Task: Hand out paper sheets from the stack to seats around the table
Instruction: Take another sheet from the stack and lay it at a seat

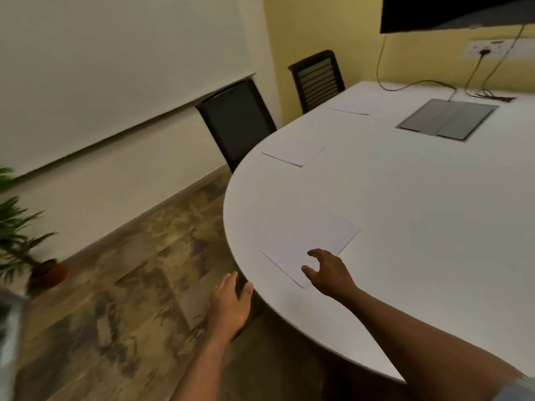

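A white paper sheet lies flat on the rounded near end of the white table. My right hand hovers over the sheet's near corner with fingers spread and nothing held. My left hand hangs open beside the table's edge, above the floor. A second sheet lies in front of the nearer black chair. A third sheet lies by the farther black chair. No stack of paper is in view.
A grey cable hatch is set into the tabletop, with black cables running to a wall socket. A dark screen hangs top right. A potted plant stands on the patterned floor at left.
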The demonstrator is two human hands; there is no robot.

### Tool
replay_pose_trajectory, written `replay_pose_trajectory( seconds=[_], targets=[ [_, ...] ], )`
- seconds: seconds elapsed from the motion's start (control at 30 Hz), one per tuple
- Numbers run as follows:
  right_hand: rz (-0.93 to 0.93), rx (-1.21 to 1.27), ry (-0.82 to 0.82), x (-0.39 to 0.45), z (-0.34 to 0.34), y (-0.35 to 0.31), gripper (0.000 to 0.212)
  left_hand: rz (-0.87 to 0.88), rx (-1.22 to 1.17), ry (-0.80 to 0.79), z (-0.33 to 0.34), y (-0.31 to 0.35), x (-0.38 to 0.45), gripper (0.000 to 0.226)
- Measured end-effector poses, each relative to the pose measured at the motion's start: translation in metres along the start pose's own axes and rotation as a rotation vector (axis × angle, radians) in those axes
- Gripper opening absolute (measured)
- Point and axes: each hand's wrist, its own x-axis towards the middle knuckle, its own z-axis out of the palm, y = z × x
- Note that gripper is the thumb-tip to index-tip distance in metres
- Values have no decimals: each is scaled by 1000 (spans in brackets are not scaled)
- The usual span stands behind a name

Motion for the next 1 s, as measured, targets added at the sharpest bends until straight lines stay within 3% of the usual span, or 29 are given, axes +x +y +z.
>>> replay_pose_trajectory(
  seconds=[0.37, 0.57, 0.7, 0.83, 1.0],
  targets=[
    [443, 221, 47, 53, 22, 49, 51, 108, 74, -229, 51, 33, 116, 62],
    [766, 504, 152, 67, 43, 69, 54, 123, 84, -328, 88, 50, 168, 67],
    [1006, 860, 210, 85, 52, 73, 26, 24, -51, -358, 108, 66, 218, 74],
    [1093, 868, 373, 100, 64, 72, 31, 58, 100, -384, 127, 79, 260, 84],
    [1168, 827, 441, 119, 75, 67, 22, 45, 285, -393, 139, 94, 282, 88]
  ],
)
